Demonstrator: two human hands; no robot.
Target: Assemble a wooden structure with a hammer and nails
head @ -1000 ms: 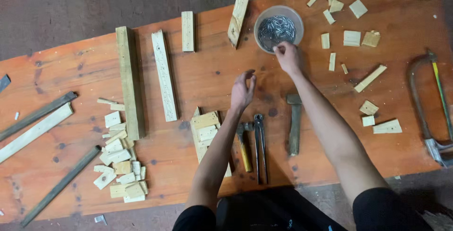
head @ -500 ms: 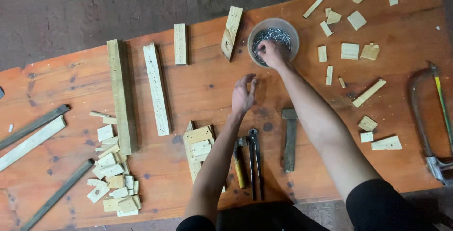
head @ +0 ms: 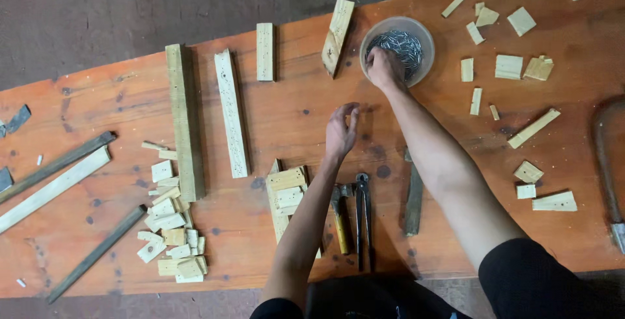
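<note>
The fingertips of the right hand (head: 384, 66) are hidden: they dip over the near rim of the round clear plastic bowl (head: 424, 36), and the back of the hand covers whatever they pinch, so I cannot tell whether they are closed on anything. The bowl holds a heap of thin grey steel nails (head: 398, 43), which lie just beyond and beside the knuckles.

The left hand (head: 341, 131) hangs above the orange-stained wooden table (head: 293, 117), nearer the body than the right hand and to its left. Its fingers are curled loosely and the palm is turned away from the camera, so I cannot tell if it holds something small.

Below the left wrist, the forearm crosses a hammer with a yellowish handle (head: 339, 211) and partly covers its head. Dark metal pincers (head: 363, 215) lie just right of it, and a dark flat bar (head: 413, 198) runs partly under the right forearm. A stack of short pale wood blocks (head: 286, 189) sits left of the left forearm, its lower end hidden by the arm.

At the far right edge a curved metal saw frame (head: 605, 163) is cut off by the picture border. Scattered small wood offcuts (head: 508, 66) lie right of the bowl. A slanted pale wood block (head: 338, 36) rests just left of the bowl, close to its rim.
</note>
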